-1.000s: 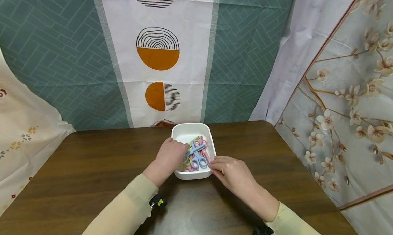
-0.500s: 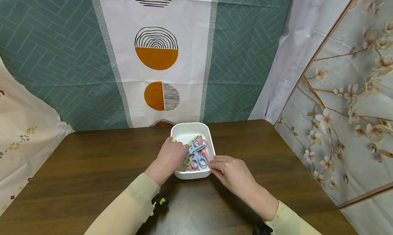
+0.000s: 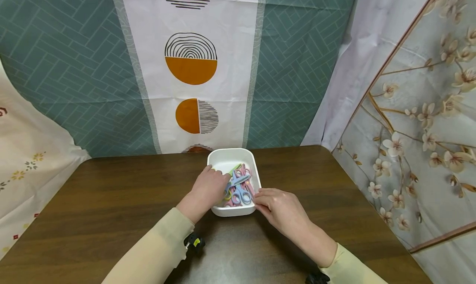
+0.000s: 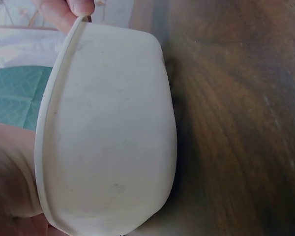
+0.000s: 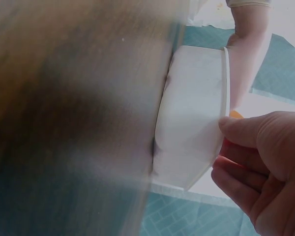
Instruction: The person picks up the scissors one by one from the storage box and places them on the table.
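Note:
A white plastic box (image 3: 230, 211) with rounded corners stands on the table and holds several pairs of scissors. On top lie blue-handled scissors (image 3: 241, 196), with pink scissors (image 3: 246, 172) and a green blade (image 3: 235, 169) among them. My left hand (image 3: 209, 188) reaches over the box's left rim; its fingers are down inside and hidden, so what they touch cannot be seen. At the near right corner my right hand (image 3: 280, 205) pinches the rim. In the right wrist view the thumb (image 5: 236, 130) presses against that rim, and the box wall (image 5: 194, 108) faces the camera.
The dark wooden table (image 3: 122, 201) extends to both sides of the box and in front of it. Behind it hangs a green and white patterned cloth (image 3: 193, 110). A floral curtain (image 3: 420, 152) borders the right side, and a cream cloth (image 3: 29, 160) the left.
My left hand has shifted slightly up and toward the far side inside the box. My right hand keeps its place at the rim, and the box has not visibly moved.

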Demonstrator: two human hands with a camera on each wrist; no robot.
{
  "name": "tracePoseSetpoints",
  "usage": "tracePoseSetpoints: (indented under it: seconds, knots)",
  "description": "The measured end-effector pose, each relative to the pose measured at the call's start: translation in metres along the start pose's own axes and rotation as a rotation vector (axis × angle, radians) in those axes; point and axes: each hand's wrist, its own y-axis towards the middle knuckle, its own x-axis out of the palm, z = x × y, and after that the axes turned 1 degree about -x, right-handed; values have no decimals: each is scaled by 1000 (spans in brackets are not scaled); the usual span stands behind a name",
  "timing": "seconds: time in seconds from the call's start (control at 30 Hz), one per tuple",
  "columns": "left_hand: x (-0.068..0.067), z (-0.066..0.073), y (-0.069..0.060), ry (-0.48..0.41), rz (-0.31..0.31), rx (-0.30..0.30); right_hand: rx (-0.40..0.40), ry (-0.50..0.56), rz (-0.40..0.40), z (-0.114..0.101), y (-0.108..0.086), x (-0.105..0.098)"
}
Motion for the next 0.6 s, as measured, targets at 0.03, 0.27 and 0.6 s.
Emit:
tracePoseSetpoints:
  seconds: [0.03, 0.27, 0.6]
  knots:
    - [0, 0, 0, 1, 11, 4, -1, -2, 1, 0, 0, 0]
    - [3, -3, -2, -4, 124, 10, 7, -11, 2, 0, 0, 0]
    - [4, -11, -8, -24, 277, 6, 12, -17, -1, -1, 0, 0]
